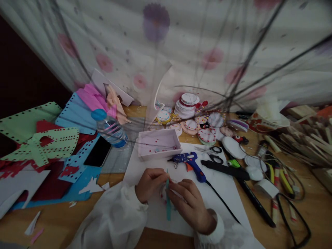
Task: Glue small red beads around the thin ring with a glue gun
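Note:
My left hand [153, 183] is closed in a pinch, its fingertips at the upper part of a slim teal stick [168, 207]. My right hand [190, 204] has its fingers closed around the middle of that stick, which points down toward me. Just behind it, between my hands, part of a round piece with red dots [163, 195] shows; my fingers hide most of it. What my left fingertips pinch is too small to make out. Both hands are over a white sheet [155, 221]. Beyond them lie a blue glue gun [193, 162] and a shallow pale box [159, 143] with small red bits inside.
Scissors [216, 154], a black rod-like tool [224, 169] and cables lie to the right. Decorated white discs [188, 105] are piled at the back. Leftward are a water bottle [110, 129], a phone [98, 152] and coloured paper cut-outs [59, 138]. A flowered curtain [181, 45] hangs behind.

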Motion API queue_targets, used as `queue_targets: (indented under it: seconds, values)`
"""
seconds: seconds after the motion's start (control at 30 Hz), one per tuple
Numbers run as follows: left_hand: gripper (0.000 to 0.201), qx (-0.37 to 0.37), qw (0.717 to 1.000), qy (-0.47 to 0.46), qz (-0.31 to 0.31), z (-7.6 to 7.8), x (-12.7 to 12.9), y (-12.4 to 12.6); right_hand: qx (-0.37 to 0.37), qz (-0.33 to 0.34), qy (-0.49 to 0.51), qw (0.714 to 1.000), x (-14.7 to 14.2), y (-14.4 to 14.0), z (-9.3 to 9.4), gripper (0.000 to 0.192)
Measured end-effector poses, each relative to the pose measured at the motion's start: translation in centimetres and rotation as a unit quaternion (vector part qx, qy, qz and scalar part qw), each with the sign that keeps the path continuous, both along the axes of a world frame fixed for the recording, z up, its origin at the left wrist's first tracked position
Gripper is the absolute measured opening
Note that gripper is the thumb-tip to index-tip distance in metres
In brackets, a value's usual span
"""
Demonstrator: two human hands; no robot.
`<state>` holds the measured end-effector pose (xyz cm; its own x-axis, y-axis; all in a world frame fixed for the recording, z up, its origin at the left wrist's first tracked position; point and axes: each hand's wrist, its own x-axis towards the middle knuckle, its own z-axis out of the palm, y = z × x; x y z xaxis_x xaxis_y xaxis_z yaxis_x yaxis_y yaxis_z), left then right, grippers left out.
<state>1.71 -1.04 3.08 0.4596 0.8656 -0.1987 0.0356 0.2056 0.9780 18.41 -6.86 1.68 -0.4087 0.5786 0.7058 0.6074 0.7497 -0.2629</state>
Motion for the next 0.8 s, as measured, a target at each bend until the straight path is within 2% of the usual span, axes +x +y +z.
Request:
queue_targets:
  seconds: [0.13, 0.27, 0.33, 0.4, 0.47, 0.53, 0.63, 0.8]
  values:
    - [0.039, 0.012, 1.000, 0.011, -0.023, -0.4, -0.3, 0.3, 0.020, -0.023, 0.036, 0.999, 0.4, -0.2, -0.1, 0.028]
    - [0.040, 0.056, 0.997, 0.028, -0.035, -0.8, -1.0, 0.7, -0.040, -0.089, 0.176, 0.980, 0.7, 0.2, -0.3, 0.032]
    - [0.036, 0.094, 0.994, 0.040, -0.038, -1.1, -1.3, 0.9, -0.079, -0.106, 0.295, 0.946, 0.8, 0.7, -0.2, 0.030]
    - [0.030, 0.132, 0.989, 0.041, -0.045, -1.6, -1.5, 1.0, -0.112, -0.115, 0.404, 0.901, 0.9, 1.2, -0.1, 0.024]
    - [0.022, 0.171, 0.983, 0.038, -0.053, -2.0, -1.6, 1.0, -0.154, -0.124, 0.461, 0.865, 1.0, 1.5, 0.1, 0.015]
    - [0.015, 0.208, 0.974, 0.042, -0.074, -2.3, -1.5, 0.8, -0.190, -0.129, 0.477, 0.848, 1.2, 1.7, 0.3, 0.008]
    - [0.009, 0.246, 0.962, 0.058, -0.104, -2.3, -1.3, 0.6, -0.231, -0.103, 0.475, 0.843, 1.2, 1.7, 0.5, 0.004]
    - [0.012, 0.248, 0.960, 0.078, -0.100, -1.9, -1.2, 0.7, -0.272, -0.052, 0.475, 0.835, 0.9, 1.5, 0.4, 0.005]
